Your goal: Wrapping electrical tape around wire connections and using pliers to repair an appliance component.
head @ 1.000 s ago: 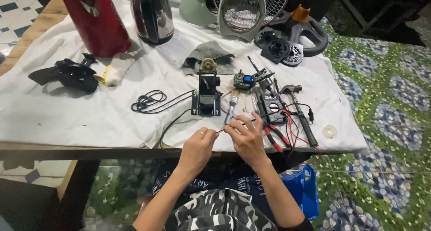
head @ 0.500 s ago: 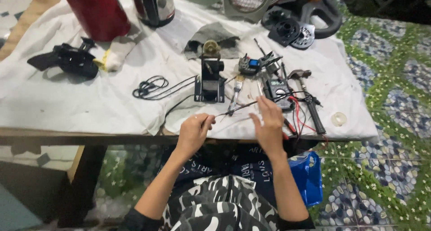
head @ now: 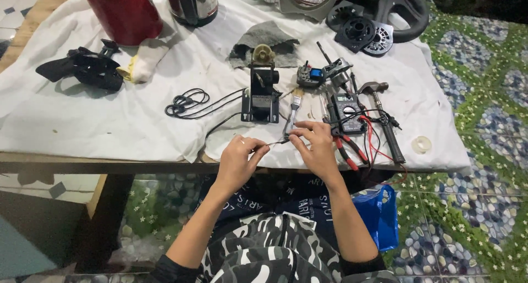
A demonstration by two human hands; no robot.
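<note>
A thin black wire (head: 275, 143) runs between the two hands at the near edge of the table, just above the white cloth (head: 110, 123). The left hand (head: 237, 161) pinches one end of it between thumb and fingertips, the other fingers curled in. The right hand (head: 312, 148) pinches the other end, its fingers bent and close together over the wire.

Just behind the hands stands a small black motor block (head: 261, 99) with a brass gear on top, and a black cord (head: 190, 103) coils away from it to the left. A paintbrush (head: 293, 108) lies beside the block. To the right of the right hand lie red-handled pliers (head: 347, 150), a black meter (head: 347, 110) with red and black leads, and a hammer (head: 385, 121). A roll of clear tape (head: 422, 144) sits near the cloth's right edge.

Farther back are a grey rag (head: 267, 38), a red jug (head: 124, 11), a steel kettle (head: 192, 3), and black fan parts (head: 360, 30). A black plastic piece (head: 82, 68) lies at far left.
</note>
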